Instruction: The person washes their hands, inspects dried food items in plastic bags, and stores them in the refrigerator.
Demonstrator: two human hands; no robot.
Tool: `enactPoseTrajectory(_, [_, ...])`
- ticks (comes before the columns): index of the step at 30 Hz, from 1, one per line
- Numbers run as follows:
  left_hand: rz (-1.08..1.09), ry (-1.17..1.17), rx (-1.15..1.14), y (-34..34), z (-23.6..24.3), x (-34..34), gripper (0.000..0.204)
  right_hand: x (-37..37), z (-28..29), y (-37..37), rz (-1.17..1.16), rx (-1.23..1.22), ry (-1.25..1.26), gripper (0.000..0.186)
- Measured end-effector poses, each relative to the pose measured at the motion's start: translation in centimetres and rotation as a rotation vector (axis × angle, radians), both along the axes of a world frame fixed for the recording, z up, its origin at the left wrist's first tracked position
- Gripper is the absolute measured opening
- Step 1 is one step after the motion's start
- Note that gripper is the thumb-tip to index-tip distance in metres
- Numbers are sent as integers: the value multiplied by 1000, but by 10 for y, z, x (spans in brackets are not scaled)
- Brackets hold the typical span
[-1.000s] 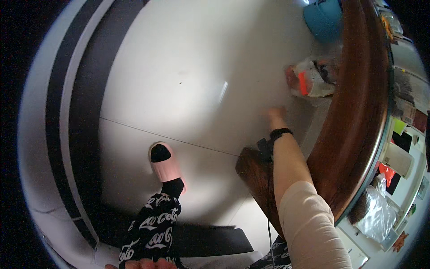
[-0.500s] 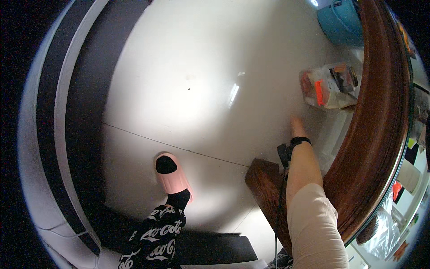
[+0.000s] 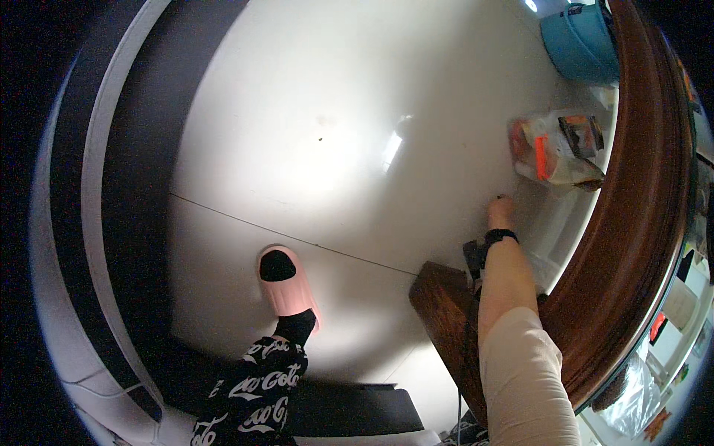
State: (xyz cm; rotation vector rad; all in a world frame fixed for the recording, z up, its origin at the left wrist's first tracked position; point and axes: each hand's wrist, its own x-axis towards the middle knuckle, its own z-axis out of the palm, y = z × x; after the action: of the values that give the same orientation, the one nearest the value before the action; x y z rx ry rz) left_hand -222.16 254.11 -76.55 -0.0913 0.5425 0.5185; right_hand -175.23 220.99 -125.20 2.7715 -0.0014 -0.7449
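Clear plastic bag of packets (image 3: 559, 157) is being seen beside the wooden table (image 3: 653, 186), with the right hand (image 3: 502, 212) being held near it; finger spread and grip cannot be told. For a clean reach, contact with the wooden support (image 3: 440, 293) is best being avoided.

The pale floor tiles (image 3: 320, 89) are smooth and glossy, mirroring light in bright streaks. The pink slipper (image 3: 291, 293) looks like matt moulded foam or plastic. The printed trousers (image 3: 260, 390) and cream sleeve (image 3: 524, 379) are matt cloth, the sleeve creased. The bucket (image 3: 580, 46) is smooth blue plastic. The curved desk edge (image 3: 645, 186) is dark wood with a varnished sheen; 2 bags, the packet-filled bag (image 3: 564, 165) and the tabletop bag (image 3: 634, 398), are thin, clear plastic.
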Motion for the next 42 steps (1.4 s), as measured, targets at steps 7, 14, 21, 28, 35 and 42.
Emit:
enactPoseTrajectory(7, [17, -39, -81, 9, -22, 2, 60, 1, 46, 2, -292, 419, -408, 20])
enactPoseTrajectory(14, [15, 47, -45, 8, -23, -3, 62, -62, 117, 133, -252, 577, -208, 27])
enactPoseTrajectory(21, [-15, 57, -58, 12, -18, -10, 61, -60, 101, 129, -155, 589, -346, 25])
enactPoseTrajectory(28, [-108, 91, -52, 31, 2, -8, 60, -75, 99, 119, -149, 546, -231, 24])
enactPoseTrajectory(35, [-77, 4, 68, 25, 33, -8, 66, -179, 172, 221, -958, 1154, 209, 13])
enactPoseTrajectory(42, [65, -34, 69, 49, 101, -36, 75, -359, 520, 332, -664, 1692, 239, 18])
